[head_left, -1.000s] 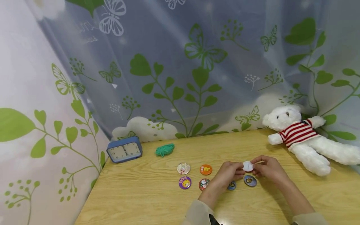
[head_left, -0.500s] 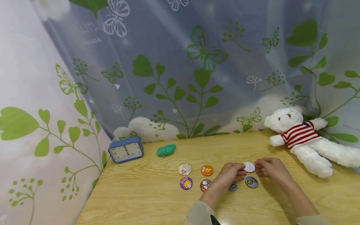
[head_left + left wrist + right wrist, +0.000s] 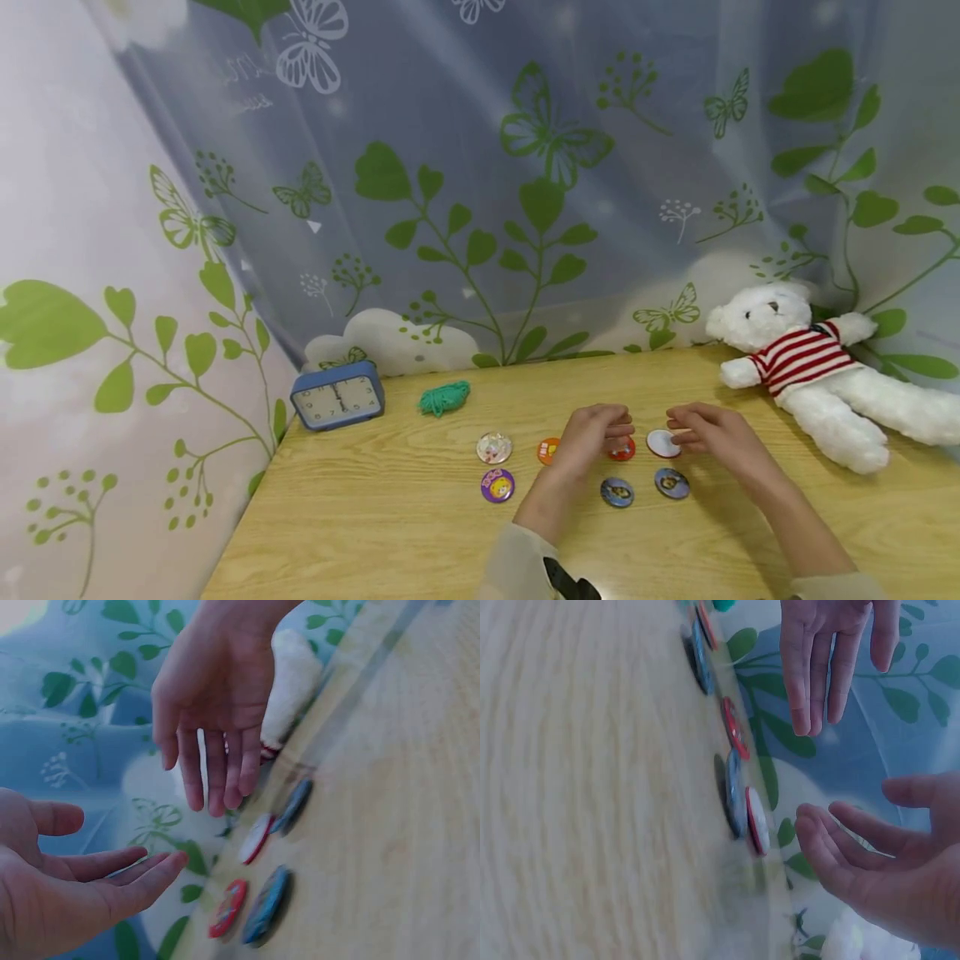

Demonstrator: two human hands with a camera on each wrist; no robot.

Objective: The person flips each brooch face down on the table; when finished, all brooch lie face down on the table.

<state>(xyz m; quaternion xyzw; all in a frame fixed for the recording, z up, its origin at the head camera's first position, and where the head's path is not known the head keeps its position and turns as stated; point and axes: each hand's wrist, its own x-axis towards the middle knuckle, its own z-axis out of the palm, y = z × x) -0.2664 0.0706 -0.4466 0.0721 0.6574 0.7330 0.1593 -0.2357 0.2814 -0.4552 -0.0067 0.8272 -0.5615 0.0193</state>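
I count seven round badges (image 3: pixel 617 492) in the head view, two of them blue and five in other colours. Besides them I see one clock (image 3: pixel 337 397), one yarn bundle (image 3: pixel 444 398), one teddy bear (image 3: pixel 806 362) and my two hands (image 3: pixel 588 439).

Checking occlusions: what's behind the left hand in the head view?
An orange badge and a red badge, each partly visible past the left hand. Their covered parts can't be seen there, nor can anything fully hidden behind it.

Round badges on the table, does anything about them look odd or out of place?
Yes: the white badge at the far row's right end, near the right hand, looks plain on top, perhaps face down; the other visible badges show designs.
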